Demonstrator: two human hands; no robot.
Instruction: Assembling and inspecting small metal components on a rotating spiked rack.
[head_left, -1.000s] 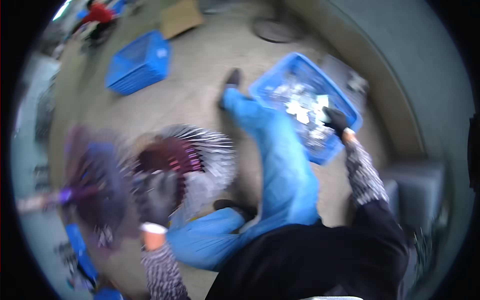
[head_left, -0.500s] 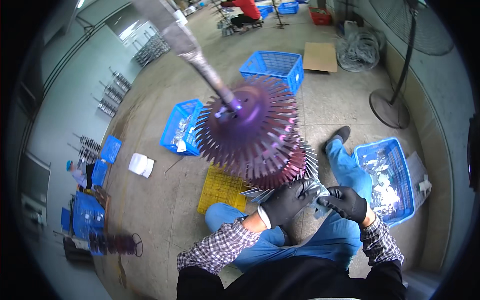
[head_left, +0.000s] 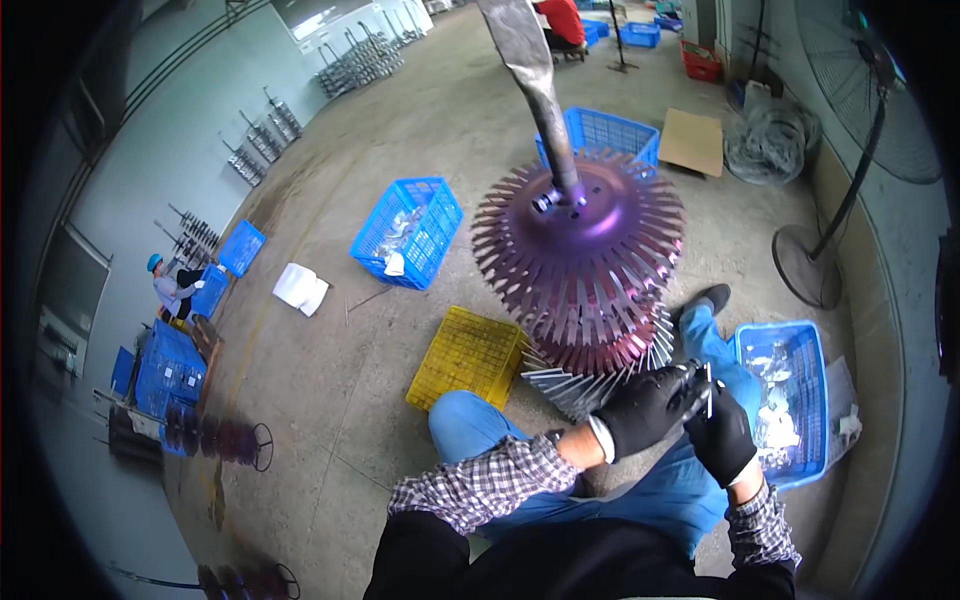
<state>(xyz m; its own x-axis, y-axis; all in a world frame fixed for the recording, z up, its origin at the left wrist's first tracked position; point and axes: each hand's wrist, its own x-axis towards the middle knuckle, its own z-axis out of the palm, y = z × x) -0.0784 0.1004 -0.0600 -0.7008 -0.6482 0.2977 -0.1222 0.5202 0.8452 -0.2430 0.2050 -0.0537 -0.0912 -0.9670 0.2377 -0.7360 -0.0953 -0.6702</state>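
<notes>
In front of me stands a rack with tiers of slotted purple discs (head_left: 583, 225) on a flat-topped metal rod (head_left: 548, 105). Silver metal plates (head_left: 572, 392) fan out around its lowest visible tier. My left hand (head_left: 645, 412), in a black glove, is closed with its fingertips at a thin, shiny metal plate (head_left: 709, 388), seen nearly edge-on. From the other side my right hand (head_left: 722, 440), also black-gloved, grips this plate. Both hands meet just right of the lower tier, above my thigh. The fingers partly hide what lies between them.
A blue crate of shiny plates (head_left: 822, 400) stands by my right leg. Beyond the rack are a yellow crate (head_left: 465, 355), a blue crate (head_left: 437, 235) and another blue crate (head_left: 640, 145). A standing fan (head_left: 808, 265) is at right. A co-worker (head_left: 172, 285) sits far left.
My view has swung, so the rack and crates appear farther right. My right hand has turned more upright, and the plate between the hands now shows edge-on instead of flat.
</notes>
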